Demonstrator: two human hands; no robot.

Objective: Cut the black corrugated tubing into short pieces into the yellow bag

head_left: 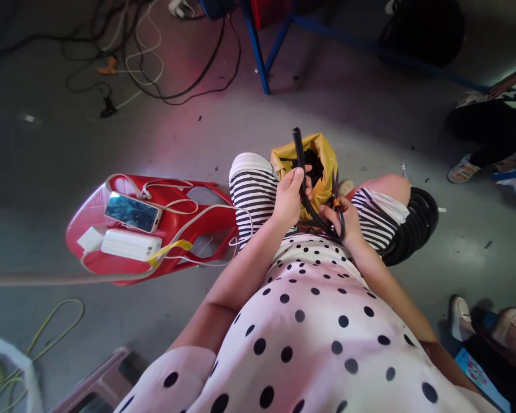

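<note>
My left hand (289,198) is wrapped round a black tube (298,150) that sticks up past my fingers and curves down toward my right hand. My right hand (339,217) is closed on the black handles of scissors (335,189) whose blades point up beside the tube. Both hands sit over my lap, between my knees in striped shorts. Just beyond them stands a yellow bag (322,150), open at the top, with dark pieces inside.
A red plastic stool (120,252) at my left carries a phone (132,211), a white power bank (131,244) and white cables. A coil of black tubing (415,223) lies by my right knee. Another person's legs and sandals (464,167) are at right. Cables and a blue frame (258,51) lie ahead.
</note>
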